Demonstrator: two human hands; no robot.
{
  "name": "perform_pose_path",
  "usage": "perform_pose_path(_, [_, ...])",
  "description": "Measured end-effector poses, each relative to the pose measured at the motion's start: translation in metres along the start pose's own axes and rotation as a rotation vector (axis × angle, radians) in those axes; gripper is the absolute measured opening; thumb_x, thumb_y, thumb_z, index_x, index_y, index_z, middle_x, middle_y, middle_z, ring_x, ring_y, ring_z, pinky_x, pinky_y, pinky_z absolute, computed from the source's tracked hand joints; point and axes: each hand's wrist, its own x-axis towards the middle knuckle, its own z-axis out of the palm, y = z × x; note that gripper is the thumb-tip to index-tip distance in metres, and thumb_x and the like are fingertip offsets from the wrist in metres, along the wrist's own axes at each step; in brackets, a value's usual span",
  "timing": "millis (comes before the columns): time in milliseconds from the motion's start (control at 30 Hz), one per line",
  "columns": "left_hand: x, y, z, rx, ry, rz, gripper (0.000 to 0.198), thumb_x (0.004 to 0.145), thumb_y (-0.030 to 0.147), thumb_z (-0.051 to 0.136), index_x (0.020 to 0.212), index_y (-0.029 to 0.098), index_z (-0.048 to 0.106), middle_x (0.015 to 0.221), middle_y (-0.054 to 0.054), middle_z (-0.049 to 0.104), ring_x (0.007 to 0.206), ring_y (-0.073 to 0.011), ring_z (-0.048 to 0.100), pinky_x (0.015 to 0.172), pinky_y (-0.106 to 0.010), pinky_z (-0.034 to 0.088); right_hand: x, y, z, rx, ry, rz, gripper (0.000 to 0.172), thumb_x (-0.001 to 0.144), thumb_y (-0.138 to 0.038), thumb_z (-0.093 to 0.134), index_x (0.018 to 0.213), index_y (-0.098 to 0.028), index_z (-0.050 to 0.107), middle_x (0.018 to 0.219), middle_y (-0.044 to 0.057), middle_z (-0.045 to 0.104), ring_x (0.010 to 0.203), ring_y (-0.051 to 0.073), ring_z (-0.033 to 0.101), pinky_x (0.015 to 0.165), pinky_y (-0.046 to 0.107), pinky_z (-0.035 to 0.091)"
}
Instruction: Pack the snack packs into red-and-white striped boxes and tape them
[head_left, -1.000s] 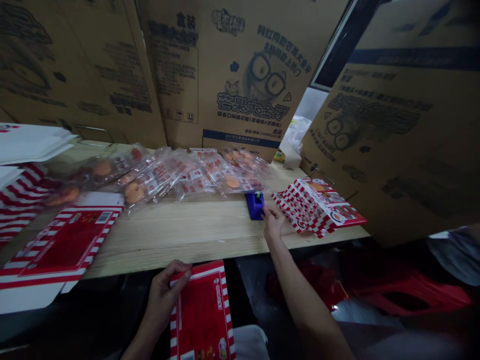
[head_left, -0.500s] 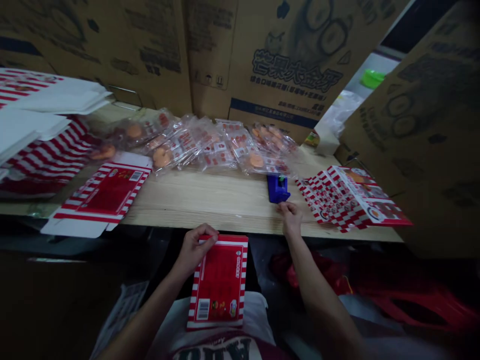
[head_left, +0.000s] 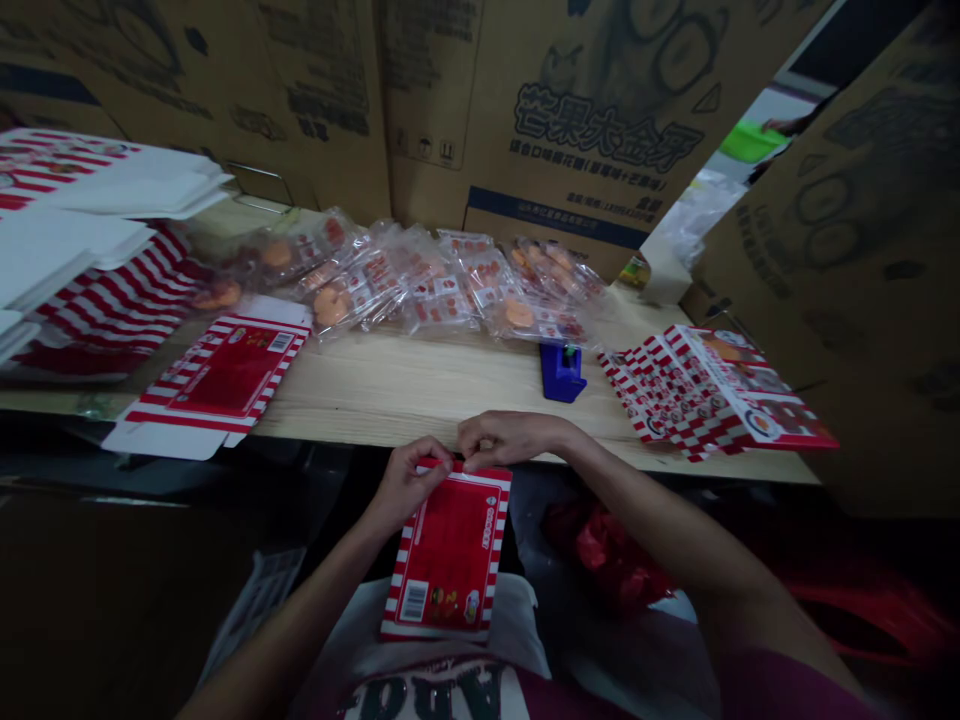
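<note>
A red box with striped white edges (head_left: 450, 550) rests upright against my lap, its barcode side facing me. My left hand (head_left: 409, 485) grips its top left corner, thumb over the front. At the top edge, beside the left fingers, my right hand (head_left: 510, 438) is closed in a pinch; whatever sits between its fingertips is too small to make out. Beyond it on the table stands a blue tape dispenser (head_left: 561, 375).
Plastic-wrapped orange pieces (head_left: 420, 280) line the back of the table. A flat striped carton (head_left: 225, 375) and stacked cartons (head_left: 90, 240) lie left; filled-looking striped boxes (head_left: 712, 390) stand right. Tall cardboard boxes (head_left: 525, 190) wall the back. A red bag (head_left: 611, 555) is below.
My right hand has moved left from the blue tape dispenser to the red box's top edge, next to my left hand. The left hand keeps its grip on the box.
</note>
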Motion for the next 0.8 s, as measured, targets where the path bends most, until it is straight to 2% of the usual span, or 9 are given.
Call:
perform_pose_path(67, [0.0,0.001,0.001,-0.004,-0.005,0.007,0.015,0.076,0.027,0.06,0.069,0.015,0.061,0.073,-0.003,0.064,0.071,-0.0159,0.058,0.068,-0.025,0.043,0.012,-0.001,0.0,-0.145,-0.073,0.036,0.022,0.086,-0.028,0.059,0.071,-0.013,0.064,0.067,-0.002,0.054,0.063,0.01,0.046,0.058,0.02,0.031])
perform_pose_path(133, [0.0,0.0,0.001,0.009,0.0,0.016,0.014,0.076,0.026,0.06,0.069,0.015,0.061,0.072,-0.002,0.063,0.071,-0.016,0.058,0.068,-0.025,0.043,0.019,-0.003,0.003,-0.315,-0.083,0.099,0.021,0.084,-0.029,0.062,0.069,-0.014,0.065,0.066,-0.001,0.055,0.062,0.011,0.046,0.056,0.022,0.029])
perform_pose_path(233, [-0.002,-0.001,0.0,0.03,0.02,0.017,0.015,0.076,0.027,0.06,0.068,0.015,0.061,0.071,-0.002,0.063,0.072,-0.0164,0.058,0.068,-0.025,0.043,0.02,-0.009,0.007,-0.501,-0.013,0.166,0.029,0.082,-0.04,0.065,0.068,-0.014,0.065,0.07,0.004,0.059,0.069,0.015,0.051,0.059,0.024,0.03])
perform_pose_path(333, [-0.004,0.0,-0.001,0.045,0.029,0.018,0.016,0.078,0.028,0.06,0.07,0.015,0.061,0.074,-0.003,0.063,0.073,-0.0166,0.058,0.068,-0.025,0.044,0.015,-0.009,0.009,-0.483,0.086,0.194,0.033,0.08,-0.047,0.067,0.077,-0.014,0.065,0.076,0.006,0.062,0.073,0.017,0.055,0.063,0.025,0.033])
perform_pose_path(433, [-0.006,0.005,-0.002,0.046,0.007,0.051,0.015,0.08,0.028,0.061,0.071,0.015,0.062,0.076,-0.004,0.064,0.075,-0.0173,0.06,0.071,-0.026,0.045,0.009,0.002,0.012,-0.206,0.164,0.203,0.043,0.072,-0.053,0.072,0.089,-0.015,0.063,0.075,0.002,0.062,0.069,0.016,0.054,0.062,0.024,0.036])
perform_pose_path(533, [-0.01,0.013,-0.003,0.04,-0.007,0.102,0.014,0.08,0.028,0.062,0.075,0.015,0.065,0.079,-0.004,0.065,0.077,-0.0178,0.061,0.073,-0.028,0.046,0.007,0.018,0.021,0.309,0.049,0.165,0.043,0.069,-0.057,0.071,0.077,-0.016,0.061,0.064,-0.004,0.056,0.06,0.011,0.049,0.057,0.022,0.036])
perform_pose_path(600, [-0.014,0.016,-0.002,0.022,-0.013,0.108,0.013,0.08,0.029,0.064,0.079,0.016,0.067,0.082,-0.005,0.066,0.08,-0.0184,0.062,0.077,-0.029,0.047,0.007,0.025,0.033,0.645,0.03,0.175,0.043,0.064,-0.056,0.074,0.069,-0.016,0.06,0.061,-0.005,0.054,0.055,0.009,0.047,0.053,0.021,0.036])
perform_pose_path(700, [-0.022,0.014,0.0,-0.093,0.029,0.007,0.024,0.077,0.032,0.069,0.095,0.017,0.066,0.093,-0.006,0.067,0.087,-0.0199,0.063,0.079,-0.03,0.049,0.005,0.026,0.05,0.972,0.129,0.219,0.044,0.056,-0.054,0.079,0.066,-0.017,0.059,0.058,-0.006,0.053,0.048,0.008,0.044,0.047,0.021,0.035])
perform_pose_path(800, [-0.031,0.014,0.001,-0.296,0.018,-0.194,0.043,0.072,0.036,0.074,0.108,0.016,0.06,0.096,-0.007,0.069,0.085,-0.0218,0.066,0.074,-0.031,0.053,0.001,0.023,0.056,1.058,0.237,0.231,0.044,0.057,-0.056,0.078,0.065,-0.018,0.06,0.055,-0.005,0.052,0.046,0.008,0.042,0.046,0.022,0.034])
